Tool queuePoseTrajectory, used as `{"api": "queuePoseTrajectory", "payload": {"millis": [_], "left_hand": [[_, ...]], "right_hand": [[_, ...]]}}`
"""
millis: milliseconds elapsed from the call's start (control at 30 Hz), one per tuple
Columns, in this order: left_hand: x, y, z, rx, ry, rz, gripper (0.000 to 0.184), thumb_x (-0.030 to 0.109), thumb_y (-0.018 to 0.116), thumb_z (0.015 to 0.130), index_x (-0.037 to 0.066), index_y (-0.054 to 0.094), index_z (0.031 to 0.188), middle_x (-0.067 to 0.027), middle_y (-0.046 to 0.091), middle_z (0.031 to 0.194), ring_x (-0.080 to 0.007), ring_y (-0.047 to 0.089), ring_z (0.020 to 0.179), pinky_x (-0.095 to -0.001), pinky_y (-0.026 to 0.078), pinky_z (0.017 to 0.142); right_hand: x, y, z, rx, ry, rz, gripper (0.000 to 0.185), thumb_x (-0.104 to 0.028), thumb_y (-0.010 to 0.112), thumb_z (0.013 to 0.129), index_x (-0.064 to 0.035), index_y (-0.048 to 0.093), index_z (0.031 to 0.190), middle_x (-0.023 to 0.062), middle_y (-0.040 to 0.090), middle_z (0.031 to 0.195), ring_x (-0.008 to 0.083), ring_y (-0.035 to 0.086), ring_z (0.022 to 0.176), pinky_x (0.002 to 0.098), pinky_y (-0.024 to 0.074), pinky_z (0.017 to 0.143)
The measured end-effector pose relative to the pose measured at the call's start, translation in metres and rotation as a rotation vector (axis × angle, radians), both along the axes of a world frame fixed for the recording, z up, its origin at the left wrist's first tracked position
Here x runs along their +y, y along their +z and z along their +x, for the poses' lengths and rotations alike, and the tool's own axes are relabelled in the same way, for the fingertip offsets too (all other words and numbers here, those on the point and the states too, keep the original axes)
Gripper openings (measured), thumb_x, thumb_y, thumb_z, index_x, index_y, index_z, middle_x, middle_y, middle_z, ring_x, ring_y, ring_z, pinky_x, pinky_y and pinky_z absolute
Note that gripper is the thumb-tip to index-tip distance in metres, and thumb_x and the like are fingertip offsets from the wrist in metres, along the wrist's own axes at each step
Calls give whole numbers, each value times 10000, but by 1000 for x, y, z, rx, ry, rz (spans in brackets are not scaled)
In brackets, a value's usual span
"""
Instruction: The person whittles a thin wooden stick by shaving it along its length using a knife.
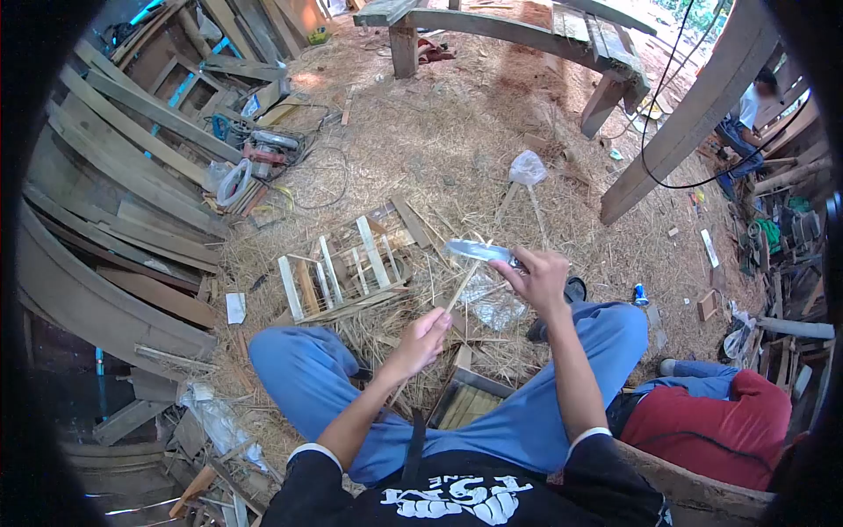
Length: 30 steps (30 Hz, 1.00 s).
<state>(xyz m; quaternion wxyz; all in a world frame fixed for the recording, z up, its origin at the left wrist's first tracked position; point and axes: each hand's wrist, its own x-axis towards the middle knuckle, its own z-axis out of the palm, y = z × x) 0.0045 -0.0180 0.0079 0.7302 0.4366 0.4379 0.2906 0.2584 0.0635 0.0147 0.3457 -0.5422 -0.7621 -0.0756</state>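
Note:
My left hand point(425, 341) is closed around a thin wooden stick point(462, 286), which slants up and to the right in front of my lap. My right hand point(537, 279) grips a knife by its handle, and the broad, shiny blade point(479, 250) points left, just above the stick's upper end. Whether blade and stick touch is hard to tell. Beneath the hands, shavings and a crumpled clear plastic bag point(497, 303) lie on the ground. A wooden box of short sticks point(470, 406) sits between my legs.
A slatted wooden frame point(338, 272) lies ahead to the left. Power tools point(268, 149) and stacked boards point(132, 176) are farther left. A bench point(492, 25) stands ahead, a slanted post point(685, 114) to the right. One person point(745, 123) is far right; another in red point(711, 426) is close right.

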Motion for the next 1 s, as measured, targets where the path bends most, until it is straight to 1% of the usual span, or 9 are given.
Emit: {"api": "queuePoseTrajectory", "payload": {"millis": [233,267,400,533,633,667,800,900,1000], "left_hand": [[-5,-5,2,-15,24,-23,316,378,434,1046,85,495,947,60,358,655,-28,320,484,-202,264,417],[-6,-8,0,-38,22,-12,302,373,438,1045,89,490,955,62,345,644,-27,297,459,-202,235,398],[-3,-15,3,-44,31,18,286,360,445,1044,89,481,961,62,337,635,-22,277,433,-201,204,375],[-4,-16,-2,-43,38,-45,333,387,427,1047,74,501,959,66,342,629,-27,311,482,-204,255,422],[-4,-11,-5,-14,-14,-45,334,384,424,1048,71,503,962,64,350,635,-25,317,489,-204,263,424],[-5,-13,-2,-5,1,-19,310,372,438,1045,78,498,969,64,340,624,-23,305,464,-204,246,405],[-1,-6,11,-9,70,-30,265,348,460,1041,91,485,977,66,315,596,-24,272,414,-205,212,366],[2,-21,3,-68,39,-50,260,340,449,1045,92,479,975,63,329,611,-27,259,412,-205,213,365],[4,-16,2,-81,37,-48,248,326,442,1049,93,475,971,62,338,617,-27,255,413,-203,215,368]], "right_hand": [[-27,-8,-41,2,261,-26,384,-553,719,792,-178,712,706,-6,543,460,149,511,391,295,395,414],[-13,-6,-31,169,152,23,375,-537,729,791,-169,720,716,2,552,471,160,517,397,307,401,417],[-12,3,-10,67,-21,-72,435,-521,719,809,-135,628,629,30,529,467,193,515,399,333,394,429],[-32,-5,-36,-3,326,-90,389,-477,755,785,-118,659,668,40,526,476,208,545,427,349,406,451],[-2,-3,-4,63,24,-140,390,-478,753,784,-127,646,650,29,528,476,200,548,430,342,406,447],[7,-5,0,22,51,45,495,-585,685,811,-149,604,591,10,496,426,143,489,380,323,391,426],[-25,-10,-34,-24,272,20,472,-592,693,798,-159,650,615,7,484,417,138,437,357,303,347,395],[-6,-8,-15,32,-17,-58,417,-507,764,759,-137,631,619,42,530,476,203,528,424,341,393,447],[-8,0,-13,3,30,-69,374,-487,755,780,-141,670,664,47,538,481,224,524,421,342,395,450]]}}
